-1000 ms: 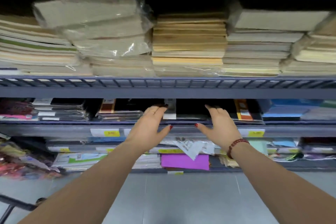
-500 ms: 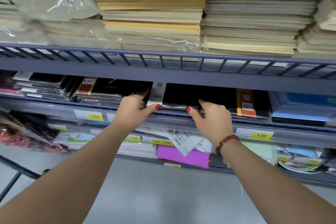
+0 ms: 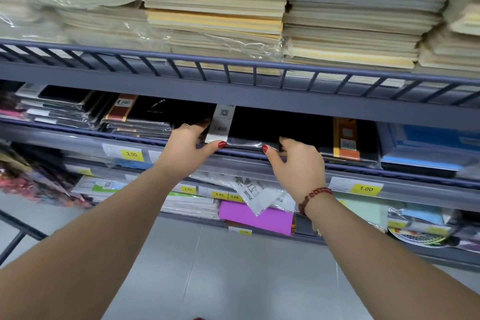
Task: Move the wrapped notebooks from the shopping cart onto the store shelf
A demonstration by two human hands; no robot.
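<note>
A stack of black wrapped notebooks [image 3: 262,126] with a white barcode label lies on the middle shelf [image 3: 259,157], under the upper shelf's rail. My left hand [image 3: 188,149] holds its front left edge, fingers on top and thumb against the front. My right hand [image 3: 298,167], with a red bead bracelet at the wrist, holds the front edge a little further right, fingers curled over the top and thumb at the front. More black wrapped notebooks with orange bands lie left [image 3: 135,118] and right [image 3: 346,138] of this stack.
Tall piles of beige paper packs [image 3: 215,8] fill the upper shelf behind a blue rail [image 3: 254,66]. Blue pads [image 3: 426,145] lie at the right. Lower shelves hold a purple sheet [image 3: 257,218] and yellow price tags. A black cart bar [image 3: 18,231] shows at the lower left.
My hands went from spread open at the shelf's front to closed on the front edge of the black stack. The view has tilted down and drawn nearer the shelf.
</note>
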